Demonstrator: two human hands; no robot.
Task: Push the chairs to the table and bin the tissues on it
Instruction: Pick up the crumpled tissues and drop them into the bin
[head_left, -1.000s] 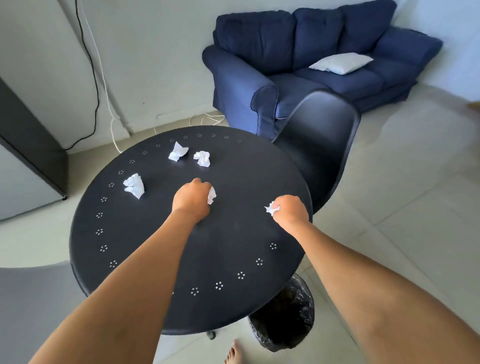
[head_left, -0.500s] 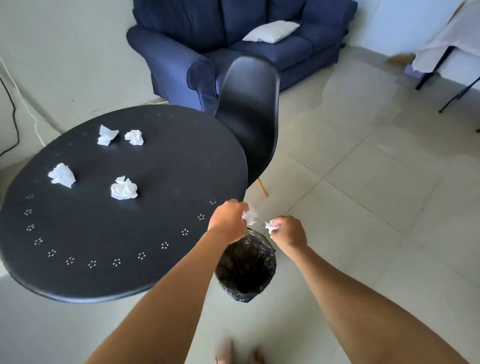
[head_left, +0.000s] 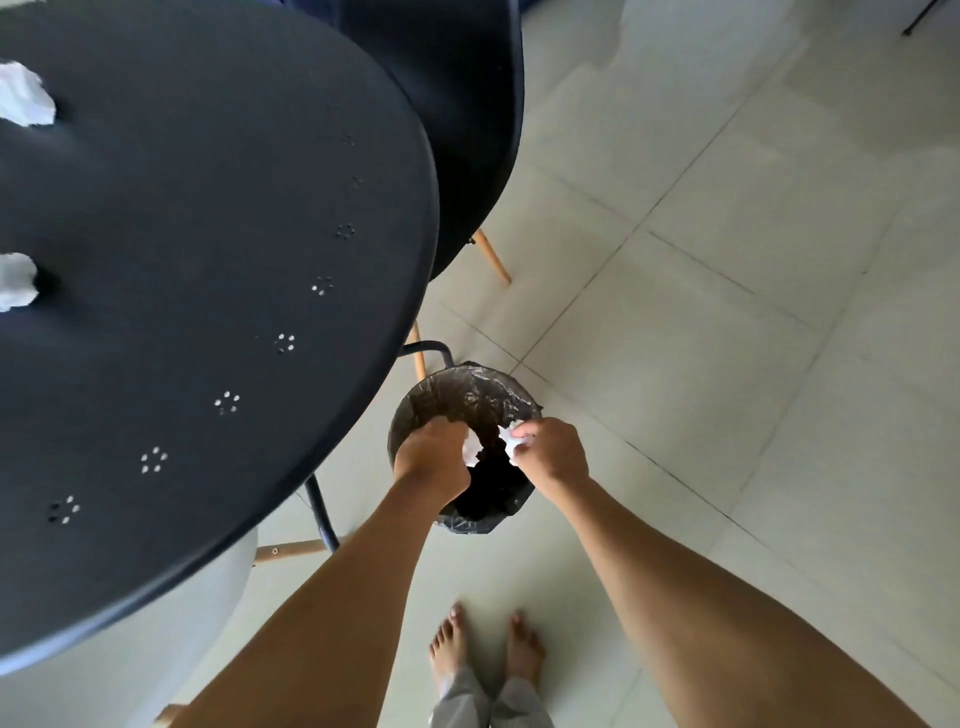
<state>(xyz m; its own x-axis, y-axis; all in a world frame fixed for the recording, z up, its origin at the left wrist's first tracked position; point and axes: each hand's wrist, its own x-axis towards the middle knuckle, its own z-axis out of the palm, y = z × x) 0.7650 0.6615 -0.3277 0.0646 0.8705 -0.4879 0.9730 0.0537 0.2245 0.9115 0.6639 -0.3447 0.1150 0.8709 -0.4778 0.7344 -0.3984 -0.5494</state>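
Observation:
Both my hands hover over the mouth of a small bin lined with a black bag, on the floor by the table's edge. My left hand grips a crumpled white tissue. My right hand grips another tissue. The round black table fills the left; two more tissues lie at its left edge, one far and one nearer. A black chair is tucked against the table's far side.
A white chair with wooden legs sits under the table's near edge. Black table legs stand beside the bin. My bare feet are on the pale tiled floor, which stretches away to the right.
My view has tilted down and closer to the bin. Both hands have lowered from beside the table's rim to directly over the bin's mouth, still holding their tissues.

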